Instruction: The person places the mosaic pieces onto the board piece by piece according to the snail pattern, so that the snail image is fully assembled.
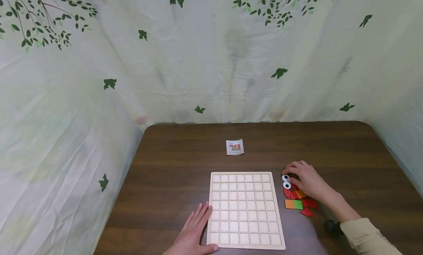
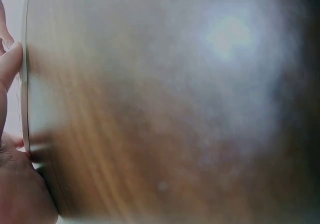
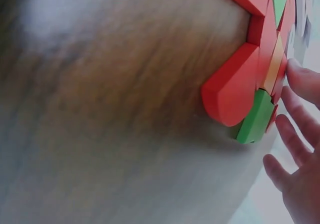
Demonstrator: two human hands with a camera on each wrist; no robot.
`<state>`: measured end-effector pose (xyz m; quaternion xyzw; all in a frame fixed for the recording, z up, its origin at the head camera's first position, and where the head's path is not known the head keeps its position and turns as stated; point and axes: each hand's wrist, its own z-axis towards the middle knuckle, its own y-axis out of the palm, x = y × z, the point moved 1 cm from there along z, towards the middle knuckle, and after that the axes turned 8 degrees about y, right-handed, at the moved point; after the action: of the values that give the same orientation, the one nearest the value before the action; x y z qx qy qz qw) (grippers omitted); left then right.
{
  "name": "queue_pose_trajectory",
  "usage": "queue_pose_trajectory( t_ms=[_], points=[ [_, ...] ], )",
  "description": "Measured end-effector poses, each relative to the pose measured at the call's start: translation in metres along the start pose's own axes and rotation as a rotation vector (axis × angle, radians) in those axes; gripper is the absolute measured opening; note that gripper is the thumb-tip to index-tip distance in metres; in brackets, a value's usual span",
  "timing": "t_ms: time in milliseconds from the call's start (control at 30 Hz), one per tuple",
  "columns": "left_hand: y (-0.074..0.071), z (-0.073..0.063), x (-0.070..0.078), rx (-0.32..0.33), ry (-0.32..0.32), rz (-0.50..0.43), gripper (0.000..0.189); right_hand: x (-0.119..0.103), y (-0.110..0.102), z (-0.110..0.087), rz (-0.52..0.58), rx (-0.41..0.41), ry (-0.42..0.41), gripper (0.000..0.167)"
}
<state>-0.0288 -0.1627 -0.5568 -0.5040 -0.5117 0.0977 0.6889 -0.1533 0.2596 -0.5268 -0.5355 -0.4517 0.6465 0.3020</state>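
Note:
A pale wooden grid board lies flat on the table. My left hand rests at its lower left corner, fingers straight along the left edge and thumb at the bottom edge. In the left wrist view a finger touches the board's side. To the right of the board, my right hand pinches a round white eye piece between thumb and finger. A second eye piece lies just below it. Around them are several red pieces, orange squares and green pieces.
A small card with a coloured picture on a grid lies behind the board. The brown table reaches back to a pale curtain printed with leaves. A dark device sits under the right wrist.

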Motion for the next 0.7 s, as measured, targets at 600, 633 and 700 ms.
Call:
queue_pose_trajectory(
  t_ms=[600,633,700],
  points=[
    [-0.001,0.000,0.001,0.052,0.066,0.079,0.104,-0.009,0.003,-0.003,0.069,0.089,-0.056,0.029],
    [0.000,0.000,0.000,0.058,0.073,0.085,0.104,-0.011,0.003,-0.003,0.089,0.085,-0.049,0.030],
    [0.001,-0.001,-0.001,0.071,0.085,0.092,0.103,-0.018,0.003,-0.004,0.146,0.052,-0.028,0.028]
  ],
)
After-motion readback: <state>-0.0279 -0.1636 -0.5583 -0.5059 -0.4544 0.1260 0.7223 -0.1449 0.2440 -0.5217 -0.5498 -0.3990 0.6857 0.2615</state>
